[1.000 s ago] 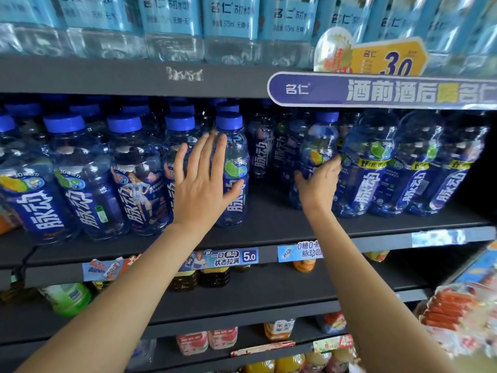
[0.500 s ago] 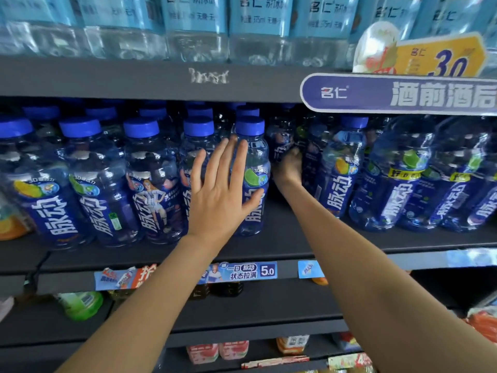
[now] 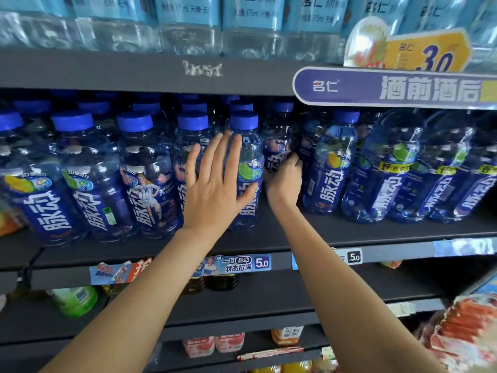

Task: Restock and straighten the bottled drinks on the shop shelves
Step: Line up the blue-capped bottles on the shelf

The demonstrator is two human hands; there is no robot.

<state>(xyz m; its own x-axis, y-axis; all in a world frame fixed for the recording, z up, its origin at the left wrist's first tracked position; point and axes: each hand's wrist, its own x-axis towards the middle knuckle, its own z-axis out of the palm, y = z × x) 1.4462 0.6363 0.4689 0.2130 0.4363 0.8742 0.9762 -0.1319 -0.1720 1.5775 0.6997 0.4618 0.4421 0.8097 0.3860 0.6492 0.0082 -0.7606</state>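
A person straightens blue-capped sports drink bottles on the middle shelf (image 3: 349, 232) of a shop display. The left hand (image 3: 215, 189) lies flat, fingers straight and spread, against the front bottle (image 3: 246, 168) with the green lime on its label, near the middle of that shelf. Just to that bottle's right, the right hand (image 3: 285, 176) reaches into a gap in the row and curls its fingers round a set-back bottle (image 3: 277, 146) standing deeper on the shelf. Further right of the front bottle, larger bottles (image 3: 382, 173) of the same brand lean together; to its left, four more front bottles stand in line. Above it, clear water bottles (image 3: 188, 28) fill the upper shelf behind a purple promotional strip (image 3: 390, 87); below it hangs a price tag (image 3: 242, 263) reading 5.0.

The bottles look full, so each should be fairly heavy yet rigid enough to slide upright along the shelf. Smooth plastic and a glossy label wrap may slip in the fingers; the narrower waist above the label probably offers the surest hold. Drawing the set-back bottle forward could jostle its close neighbours, which the flat left hand seems placed to steady.
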